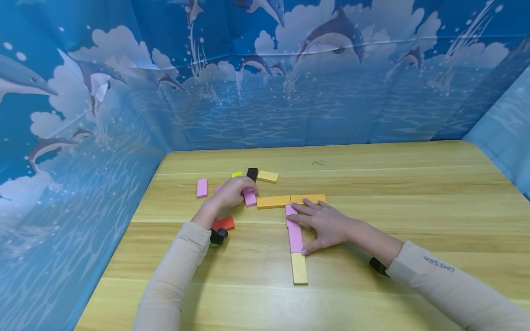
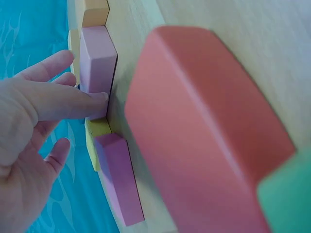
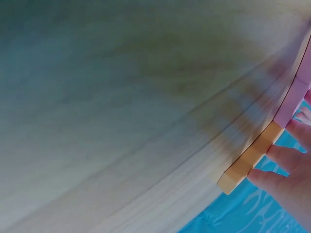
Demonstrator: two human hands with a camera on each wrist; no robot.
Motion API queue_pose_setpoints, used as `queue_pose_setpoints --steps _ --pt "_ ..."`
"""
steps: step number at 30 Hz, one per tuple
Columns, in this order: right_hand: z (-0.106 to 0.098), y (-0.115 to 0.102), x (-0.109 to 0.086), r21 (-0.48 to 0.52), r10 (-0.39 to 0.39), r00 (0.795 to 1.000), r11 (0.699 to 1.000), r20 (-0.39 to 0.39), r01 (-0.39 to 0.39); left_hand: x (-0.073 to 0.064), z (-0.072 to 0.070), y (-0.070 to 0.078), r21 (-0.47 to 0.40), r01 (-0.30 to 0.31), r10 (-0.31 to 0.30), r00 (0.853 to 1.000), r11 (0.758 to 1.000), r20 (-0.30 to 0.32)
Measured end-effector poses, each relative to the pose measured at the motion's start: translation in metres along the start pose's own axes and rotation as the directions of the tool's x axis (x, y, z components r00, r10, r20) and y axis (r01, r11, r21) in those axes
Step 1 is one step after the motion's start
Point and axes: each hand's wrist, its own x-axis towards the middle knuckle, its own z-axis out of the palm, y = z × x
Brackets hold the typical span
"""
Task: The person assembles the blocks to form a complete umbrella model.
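My left hand (image 1: 232,191) holds a pink block (image 1: 250,197) between thumb and fingers at the left end of a row of orange blocks (image 1: 274,202). In the left wrist view the thumb lies against this pink block (image 2: 97,68). My right hand (image 1: 327,225) has its fingers spread, with fingertips at the right orange block (image 1: 319,198) and on the upper pink block (image 1: 291,210) of a column. Its thumb touches near where the lower pink block (image 1: 296,240) meets a pale yellow block (image 1: 299,269). In the right wrist view, fingertips rest along the orange block (image 3: 252,158).
Behind the left hand lie a black block (image 1: 252,174), a pale yellow block (image 1: 267,176) and a bright yellow block (image 1: 236,174). A loose pink block (image 1: 202,188) sits farther left. A red block (image 1: 224,224) lies below the left wrist, beside a green block (image 2: 289,194). Dolphin-print curtains (image 1: 265,110) border the wooden table (image 1: 414,197).
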Motion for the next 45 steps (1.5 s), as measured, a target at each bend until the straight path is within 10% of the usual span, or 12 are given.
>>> queue_pose_setpoints --steps 14,23,37,45 --pt "0.001 0.001 0.000 0.007 0.005 1.000 1.000 0.001 -0.005 -0.006 -0.009 -0.005 -0.011 0.115 -0.115 0.993 0.993 -0.033" --pt "0.002 0.001 0.000 0.017 0.003 1.000 1.000 -0.002 -0.003 0.006 -0.014 0.001 -0.087 0.327 -0.332 0.942 0.941 -0.043" --pt "0.003 0.001 0.000 0.014 -0.004 1.000 1.000 -0.015 0.004 0.029 0.001 -0.009 -0.100 0.246 -0.258 0.958 0.964 -0.124" --pt "0.004 0.002 -0.001 0.008 -0.005 1.000 1.000 -0.022 0.005 0.035 0.007 -0.011 -0.103 0.302 -0.315 0.937 0.948 -0.150"
